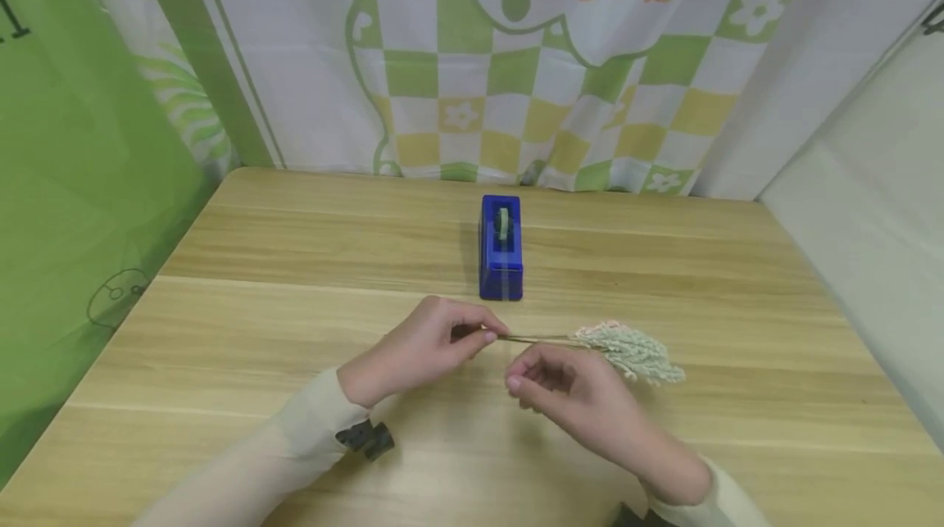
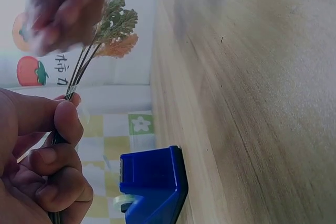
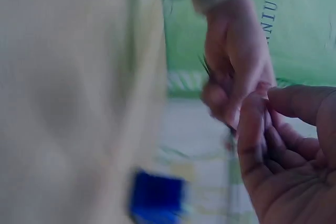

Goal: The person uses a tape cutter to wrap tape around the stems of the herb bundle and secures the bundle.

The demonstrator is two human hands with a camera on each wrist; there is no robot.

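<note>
A small bunch of dried flowers (image 1: pixel 627 351) has pale green and pinkish-orange heads on thin brown stems (image 1: pixel 542 339). My left hand (image 1: pixel 435 338) grips these stems, pinching them between thumb and fingers. In the left wrist view a clear, shiny band like tape (image 2: pixel 72 92) lies round the stems just beyond the fingertips. My right hand (image 1: pixel 578 396) hovers on the near side of the bunch, partly overlapping it in the head view. Its fingers are curled with the thumb against the index finger, and nothing shows between them. The left wrist view has this hand blurred.
Beyond the hands, a blue tape dispenser (image 1: pixel 501 248) with a small roll stands on the wooden table (image 1: pixel 295 232). A checked curtain (image 1: pixel 516 84) hangs behind the table's far edge, and a green cloth (image 1: pixel 88 150) hangs at the left.
</note>
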